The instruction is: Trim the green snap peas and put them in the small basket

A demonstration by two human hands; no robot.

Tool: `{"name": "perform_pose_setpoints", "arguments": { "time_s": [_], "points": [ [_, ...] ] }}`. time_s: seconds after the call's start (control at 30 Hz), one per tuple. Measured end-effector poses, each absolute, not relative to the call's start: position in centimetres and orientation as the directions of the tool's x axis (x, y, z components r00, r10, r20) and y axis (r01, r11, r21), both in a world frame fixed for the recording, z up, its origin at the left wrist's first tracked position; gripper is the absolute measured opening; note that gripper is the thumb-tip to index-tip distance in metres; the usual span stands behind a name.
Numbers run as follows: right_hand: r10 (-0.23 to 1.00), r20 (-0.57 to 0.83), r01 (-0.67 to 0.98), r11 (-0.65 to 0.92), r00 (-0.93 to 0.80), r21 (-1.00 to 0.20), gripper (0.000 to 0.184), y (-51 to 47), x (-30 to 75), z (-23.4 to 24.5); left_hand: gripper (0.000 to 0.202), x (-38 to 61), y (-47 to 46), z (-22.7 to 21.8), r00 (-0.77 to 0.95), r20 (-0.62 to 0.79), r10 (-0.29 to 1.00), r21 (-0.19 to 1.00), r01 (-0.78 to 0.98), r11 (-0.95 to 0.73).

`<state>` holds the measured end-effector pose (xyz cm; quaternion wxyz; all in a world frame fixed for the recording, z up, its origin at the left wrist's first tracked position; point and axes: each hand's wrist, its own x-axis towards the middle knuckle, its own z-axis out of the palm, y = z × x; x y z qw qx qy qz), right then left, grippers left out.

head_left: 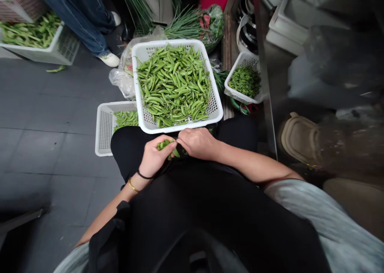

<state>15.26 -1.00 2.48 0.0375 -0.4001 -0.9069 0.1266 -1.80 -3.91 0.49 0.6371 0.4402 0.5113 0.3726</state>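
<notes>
My left hand [157,152] is closed around several green pea pods [168,148], which poke out between thumb and fingers. Right against it, my right hand [198,142] has its fingers pinched at the tip of a pod; whatever they grip is too small to make out. Just beyond both hands stands a white plastic basket [180,129] heaped with pea pods [177,85]. Lower and to the left, a second white basket [103,129] holds fewer pods [126,119], partly hidden by the first basket and my knee.
At right, a small white basket [244,101] holds leafy greens beside a metal table edge [268,105]. Long green stalks [186,25] and plastic bags [124,81] lie behind. A person in jeans [78,21] stands at back left, near a crate [57,51] of green vegetables.
</notes>
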Motion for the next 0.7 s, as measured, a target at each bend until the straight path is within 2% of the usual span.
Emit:
{"name": "perform_pose_setpoints", "arguments": {
  "time_s": [0.07,0.17,0.2,0.27,0.33,0.4,0.47,0.57,0.7],
  "points": [
    [0.731,-0.119,0.723,0.612,-0.672,-0.321,0.029,-0.4,16.3,2.7,0.018,-3.5,-3.2,0.8,0.052,-0.259,0.964,0.966,0.036,0.258],
    [0.627,-0.294,0.686,0.588,-0.721,-0.428,0.013,1.0,19.4,3.6,0.018,-8.8,-0.4,0.5,-0.222,-0.145,0.964,0.984,0.073,0.165],
    [0.601,-0.339,0.685,0.568,-0.724,-0.456,0.013,1.7,20.4,3.8,0.016,-11.1,0.9,0.0,-0.320,-0.077,0.944,0.987,0.108,0.117],
    [0.604,-0.367,0.698,0.517,-0.708,-0.496,0.027,3.4,21.5,3.8,0.013,-15.8,3.9,-1.6,-0.418,0.017,0.908,0.966,0.242,0.094],
    [0.685,-0.323,0.740,0.485,-0.652,-0.466,0.026,5.6,21.2,2.8,0.024,-19.8,6.8,-3.8,-0.416,0.059,0.907,0.919,0.378,0.113],
    [0.776,-0.267,0.809,0.476,-0.571,-0.345,0.022,7.9,19.3,0.7,0.043,-22.5,9.0,-6.0,-0.387,0.094,0.917,0.858,0.499,0.122],
    [0.754,-0.355,0.834,0.509,-0.552,-0.215,0.023,10.2,16.7,-1.9,0.046,-23.6,10.1,-7.4,-0.385,0.131,0.914,0.827,0.550,0.113],
    [0.685,-0.487,0.824,0.548,-0.541,-0.144,0.021,12.6,13.2,-5.1,0.030,-22.5,9.2,-6.8,-0.382,0.118,0.917,0.868,0.487,0.091],
    [0.684,-0.478,0.814,0.566,-0.551,-0.129,0.019,13.2,13.0,-5.1,0.024,-16.9,4.2,-2.3,-0.266,0.022,0.964,0.964,0.262,0.050]
  ]
}}
